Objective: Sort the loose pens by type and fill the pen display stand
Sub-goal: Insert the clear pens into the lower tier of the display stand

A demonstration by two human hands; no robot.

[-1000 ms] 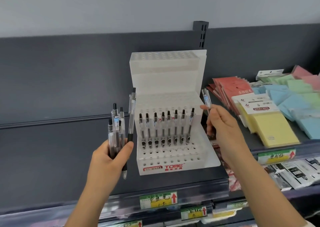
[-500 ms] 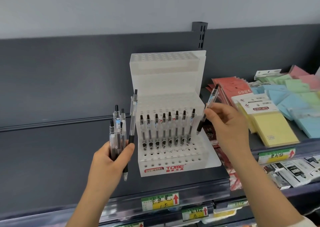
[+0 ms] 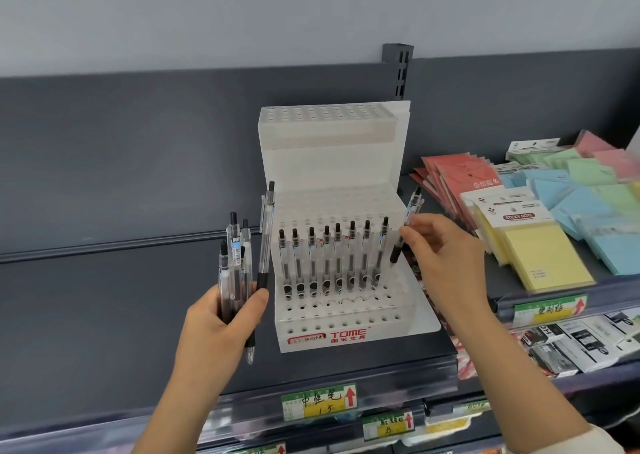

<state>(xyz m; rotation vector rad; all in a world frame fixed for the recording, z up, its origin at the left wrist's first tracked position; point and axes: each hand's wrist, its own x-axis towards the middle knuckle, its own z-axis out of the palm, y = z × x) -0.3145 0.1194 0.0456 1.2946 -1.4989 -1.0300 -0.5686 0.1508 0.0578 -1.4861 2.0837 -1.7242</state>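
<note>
- On the shelf (image 3: 104, 315), stand (image 3: 332, 162) holds eight pens (image 3: 337, 256) in one row.
- Left hand (image 3: 214, 329), at stand's 9 o'clock, grips a pen bundle (image 3: 235, 266).
- Right hand (image 3: 440, 259), at 3 o'clock, pinches one pen (image 3: 412, 205) beside row's end.

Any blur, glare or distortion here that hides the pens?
Head view: soft even light, no hard glare on the pen display stand; the standing pens read sharp; sticky notes at the right edge are smeared; the back panel top edge bows slightly.

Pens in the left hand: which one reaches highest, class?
The pen nearest the display stand, pinned by the thumb of the left hand: its black button tops the bunched pens and its tip hangs lowest.
</note>
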